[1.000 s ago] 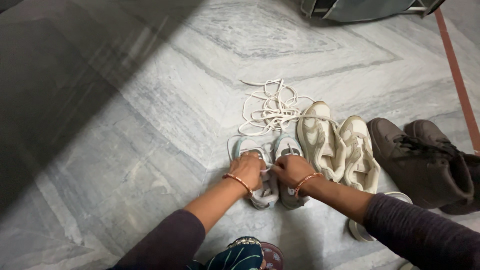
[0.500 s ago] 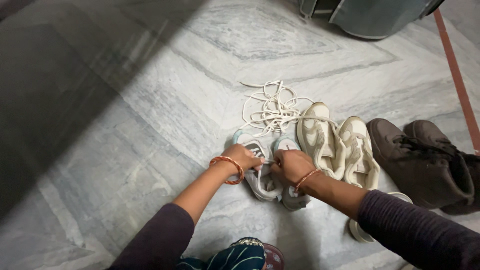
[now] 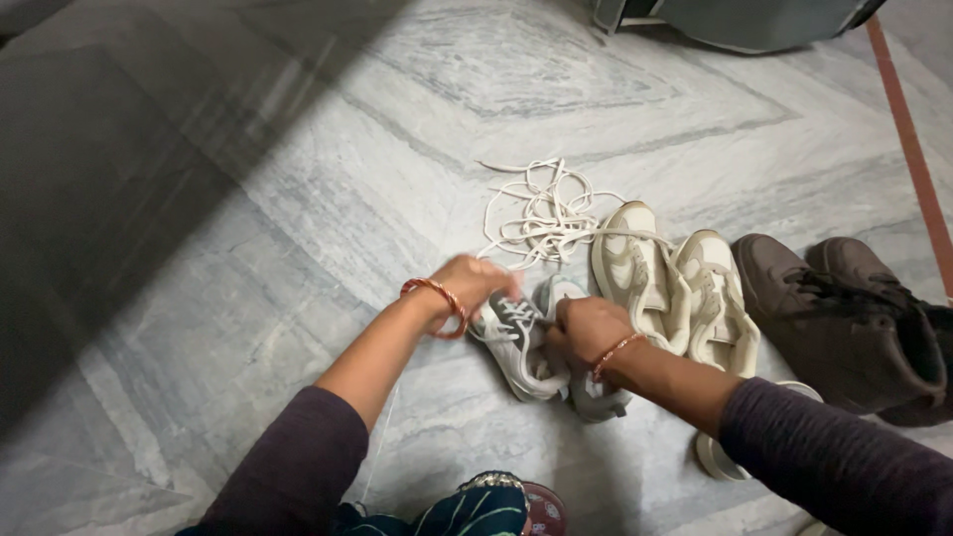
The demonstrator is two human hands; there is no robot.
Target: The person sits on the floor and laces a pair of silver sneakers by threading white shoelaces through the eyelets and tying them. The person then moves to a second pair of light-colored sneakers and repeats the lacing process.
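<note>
Two small grey-and-white sneakers lie side by side on the marble floor; the left one (image 3: 518, 345) is tilted left and the right one (image 3: 593, 395) is partly hidden by my wrist. My left hand (image 3: 475, 282), blurred, is closed at the toe end of the left sneaker, seemingly on its white lace. My right hand (image 3: 588, 326) is fisted over the gap between the two sneakers, gripping at the lacing. Both wrists carry thin orange bangles.
A tangle of loose white laces (image 3: 541, 212) lies just beyond the hands. Right of them stand a pair of cream sneakers (image 3: 671, 283) and dark brown boots (image 3: 844, 316). A white round object (image 3: 711, 459) sits under my right forearm. A grey bag (image 3: 730, 18) is at the top.
My left hand has moved up and to the left, away from my right hand. The left small sneaker has turned its toe leftwards. My right hand has stayed nearly in place.
</note>
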